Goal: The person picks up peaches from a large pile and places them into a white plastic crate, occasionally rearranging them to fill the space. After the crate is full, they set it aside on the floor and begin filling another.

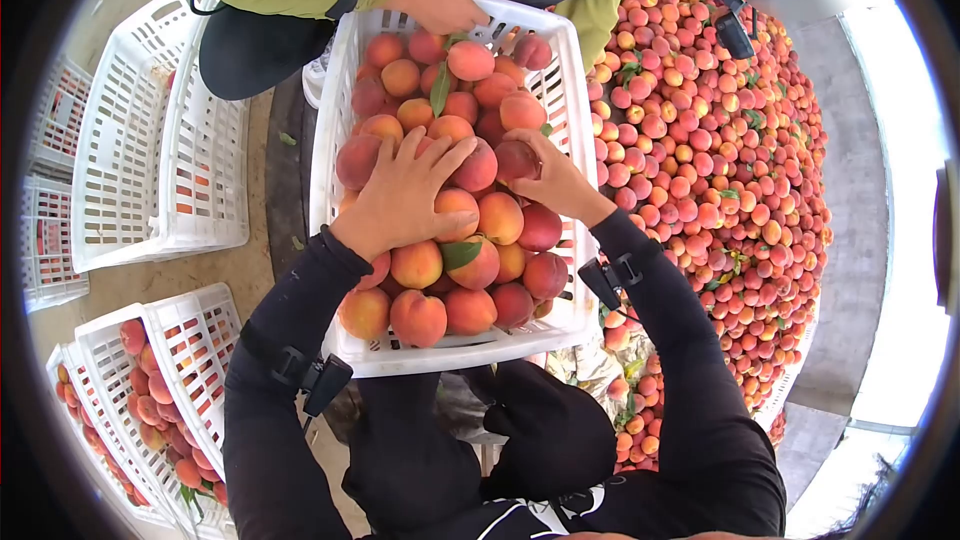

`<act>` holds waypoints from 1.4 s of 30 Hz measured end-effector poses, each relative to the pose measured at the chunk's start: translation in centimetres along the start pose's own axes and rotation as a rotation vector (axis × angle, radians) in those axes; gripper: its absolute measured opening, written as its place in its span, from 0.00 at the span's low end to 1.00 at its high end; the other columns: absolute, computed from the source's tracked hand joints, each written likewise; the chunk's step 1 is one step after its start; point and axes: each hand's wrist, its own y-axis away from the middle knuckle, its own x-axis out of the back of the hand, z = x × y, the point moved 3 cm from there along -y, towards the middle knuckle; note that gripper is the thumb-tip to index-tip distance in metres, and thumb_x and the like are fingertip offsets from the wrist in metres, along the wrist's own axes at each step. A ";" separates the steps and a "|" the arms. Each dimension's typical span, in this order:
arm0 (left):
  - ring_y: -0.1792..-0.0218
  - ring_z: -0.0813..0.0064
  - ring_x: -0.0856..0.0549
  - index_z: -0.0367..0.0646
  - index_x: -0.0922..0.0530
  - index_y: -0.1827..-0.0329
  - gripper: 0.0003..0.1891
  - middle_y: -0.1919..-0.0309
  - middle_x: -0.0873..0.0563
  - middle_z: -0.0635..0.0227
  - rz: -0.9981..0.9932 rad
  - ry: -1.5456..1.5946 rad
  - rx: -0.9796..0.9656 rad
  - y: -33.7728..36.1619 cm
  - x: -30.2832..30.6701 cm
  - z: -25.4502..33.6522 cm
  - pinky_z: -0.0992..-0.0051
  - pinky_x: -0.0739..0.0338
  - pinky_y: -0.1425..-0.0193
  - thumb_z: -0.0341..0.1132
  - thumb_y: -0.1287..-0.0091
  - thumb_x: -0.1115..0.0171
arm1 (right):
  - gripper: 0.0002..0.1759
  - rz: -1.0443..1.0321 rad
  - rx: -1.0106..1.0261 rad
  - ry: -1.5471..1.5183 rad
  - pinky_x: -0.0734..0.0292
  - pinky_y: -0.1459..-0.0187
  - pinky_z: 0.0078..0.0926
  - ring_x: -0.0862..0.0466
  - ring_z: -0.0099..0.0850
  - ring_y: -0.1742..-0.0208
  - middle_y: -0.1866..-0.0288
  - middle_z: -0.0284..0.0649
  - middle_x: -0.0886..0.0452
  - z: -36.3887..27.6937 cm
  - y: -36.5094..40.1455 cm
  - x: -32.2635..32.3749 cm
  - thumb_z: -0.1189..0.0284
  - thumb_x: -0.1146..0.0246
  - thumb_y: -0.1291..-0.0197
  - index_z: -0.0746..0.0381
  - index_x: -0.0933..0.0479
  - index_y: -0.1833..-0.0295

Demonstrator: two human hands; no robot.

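Note:
In front of me is a white plastic crate (pixel 450 362) filled with red and yellow peaches (pixel 418 317). My left hand (pixel 408 190) lies over the peaches near the crate's middle, its fingers spread and pressing on their tops. On the crate's right side, my right hand (pixel 556 178) has its fingers curled around a dark red peach (pixel 516 162) that sits among the others. A green leaf (pixel 461 254) rests on a peach below my left hand, and another leaf (pixel 440 89) stands up farther back.
Opposite me, a person's hand (pixel 447 3) touches the crate's far rim. A large heap of peaches (pixel 710 170) spreads on the right. At left are stacked white crates (pixel 120 160), and nearer ones (pixel 215 340) with peaches in them. A wrist-strapped device (pixel 326 385) sits on my left forearm.

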 end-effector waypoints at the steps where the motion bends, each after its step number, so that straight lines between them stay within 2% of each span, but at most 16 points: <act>1: 0.30 0.43 0.33 0.50 0.40 0.21 0.47 0.30 0.28 0.55 0.016 -0.005 -0.017 0.0 -0.2 0.0 0.39 0.38 0.29 0.55 0.43 0.31 | 0.37 0.088 0.040 -0.099 0.32 0.29 0.35 0.27 0.40 0.31 0.33 0.47 0.28 0.1 0.2 -0.2 0.69 0.29 0.46 0.61 0.33 0.30; 7: 0.31 0.44 0.32 0.50 0.39 0.21 0.46 0.31 0.27 0.56 -0.004 -0.038 -0.016 -0.1 -0.1 0.4 0.43 0.38 0.29 0.55 0.43 0.31 | 0.38 0.129 -0.084 -0.481 0.26 0.34 0.29 0.24 0.29 0.35 0.34 0.40 0.28 -3.8 3.7 1.9 0.76 0.33 0.40 0.58 0.40 0.26; 11: 0.32 0.43 0.31 0.52 0.39 0.20 0.46 0.31 0.27 0.58 0.018 -0.018 -0.027 0.0 0.3 0.4 0.44 0.37 0.28 0.55 0.42 0.32 | 0.34 0.097 -0.014 -0.980 0.23 0.34 0.40 0.22 0.34 0.34 0.30 0.43 0.29 -6.1 5.2 0.9 0.73 0.38 0.32 0.57 0.41 0.23; 13: 0.33 0.41 0.31 0.52 0.39 0.21 0.45 0.31 0.27 0.58 0.011 -0.004 -0.034 -0.1 0.3 0.3 0.43 0.36 0.29 0.55 0.42 0.33 | 0.27 -0.006 -0.124 -1.511 0.23 0.36 0.48 0.22 0.36 0.34 0.30 0.44 0.27 -6.7 5.4 0.1 0.64 0.44 0.25 0.57 0.38 0.24; 14: 0.33 0.41 0.31 0.52 0.38 0.21 0.45 0.31 0.27 0.58 0.017 -0.001 -0.030 0.0 0.3 0.2 0.43 0.35 0.29 0.55 0.41 0.33 | 0.25 0.067 -0.207 -1.460 0.22 0.37 0.51 0.22 0.37 0.34 0.33 0.44 0.25 -6.3 5.2 -0.2 0.58 0.49 0.22 0.58 0.35 0.28; 19: 0.34 0.41 0.30 0.53 0.38 0.21 0.44 0.32 0.26 0.59 0.022 0.005 -0.008 0.2 0.0 0.1 0.44 0.34 0.29 0.55 0.42 0.34 | 0.19 0.312 -0.138 -1.133 0.22 0.38 0.45 0.20 0.37 0.37 0.38 0.43 0.22 -6.0 3.8 1.2 0.63 0.46 0.25 0.59 0.30 0.34; 21: 0.34 0.40 0.30 0.53 0.37 0.22 0.44 0.32 0.26 0.58 0.034 0.008 -0.033 0.1 -0.2 0.0 0.44 0.34 0.29 0.56 0.42 0.33 | 0.21 0.541 -0.009 0.022 0.26 0.35 0.45 0.23 0.42 0.34 0.37 0.46 0.24 -7.1 4.3 1.2 0.69 0.37 0.33 0.60 0.29 0.37; 22: 0.34 0.40 0.30 0.53 0.37 0.22 0.44 0.32 0.26 0.58 0.035 0.012 -0.032 0.1 -0.4 0.0 0.44 0.34 0.29 0.56 0.42 0.33 | 0.27 0.525 0.326 0.591 0.32 0.32 0.46 0.28 0.48 0.30 0.36 0.50 0.25 -7.4 4.0 0.1 0.72 0.32 0.43 0.62 0.28 0.37; 23: 0.33 0.41 0.30 0.53 0.38 0.21 0.44 0.32 0.26 0.57 0.050 -0.006 -0.041 0.2 -0.5 0.0 0.44 0.35 0.29 0.56 0.42 0.33 | 0.35 0.373 0.325 0.628 0.36 0.28 0.47 0.32 0.53 0.28 0.33 0.52 0.27 -5.5 4.2 -1.6 0.73 0.31 0.47 0.61 0.30 0.32; 26: 0.32 0.41 0.31 0.54 0.38 0.21 0.45 0.31 0.27 0.57 0.095 -0.031 -0.058 0.2 -0.6 -0.3 0.43 0.35 0.30 0.57 0.41 0.33 | 0.37 0.320 0.307 0.587 0.33 0.31 0.43 0.30 0.50 0.29 0.31 0.51 0.28 -3.6 4.0 -2.3 0.72 0.31 0.43 0.61 0.33 0.27; 28: 0.32 0.42 0.31 0.54 0.38 0.21 0.45 0.31 0.27 0.57 0.110 -0.021 -0.072 0.5 -0.7 0.0 0.43 0.35 0.30 0.57 0.41 0.33 | 0.39 0.227 -0.042 0.138 0.29 0.34 0.39 0.27 0.47 0.31 0.30 0.51 0.27 -1.6 3.4 -0.6 0.70 0.32 0.41 0.61 0.36 0.24; 31: 0.33 0.42 0.30 0.54 0.38 0.21 0.45 0.31 0.27 0.57 0.045 -0.040 -0.023 0.1 -0.1 0.1 0.42 0.35 0.30 0.57 0.41 0.33 | 0.36 -0.007 -0.269 -0.051 0.27 0.38 0.34 0.24 0.43 0.34 0.32 0.50 0.25 -2.2 2.5 0.8 0.67 0.32 0.38 0.62 0.34 0.25; 33: 0.33 0.42 0.30 0.54 0.38 0.21 0.45 0.31 0.27 0.57 0.044 -0.023 -0.036 0.2 -0.5 0.0 0.42 0.35 0.30 0.56 0.42 0.33 | 0.35 0.037 -0.190 0.186 0.26 0.39 0.37 0.23 0.44 0.36 0.34 0.48 0.24 -3.0 2.2 0.2 0.67 0.31 0.40 0.62 0.31 0.28; 35: 0.35 0.43 0.29 0.53 0.36 0.23 0.44 0.35 0.24 0.57 0.108 -0.035 -0.053 0.2 -1.0 -0.1 0.43 0.35 0.32 0.57 0.43 0.33 | 0.35 0.186 0.141 0.732 0.25 0.38 0.40 0.23 0.46 0.36 0.35 0.47 0.23 -3.1 2.1 -1.2 0.67 0.31 0.43 0.62 0.30 0.30; 37: 0.36 0.45 0.28 0.53 0.34 0.24 0.43 0.38 0.22 0.57 0.173 -0.054 -0.070 0.2 -0.6 0.0 0.43 0.34 0.35 0.58 0.43 0.33 | 0.36 0.161 0.114 0.678 0.25 0.37 0.41 0.24 0.48 0.35 0.34 0.47 0.24 -2.8 1.2 -1.4 0.67 0.31 0.44 0.61 0.30 0.29; 42: 0.34 0.42 0.29 0.54 0.38 0.21 0.45 0.31 0.27 0.55 0.021 -0.050 -0.014 0.0 0.0 0.4 0.40 0.35 0.32 0.58 0.41 0.35 | 0.37 0.169 0.089 0.474 0.27 0.35 0.43 0.27 0.49 0.31 0.32 0.47 0.26 -1.6 1.5 -2.3 0.67 0.31 0.44 0.60 0.32 0.28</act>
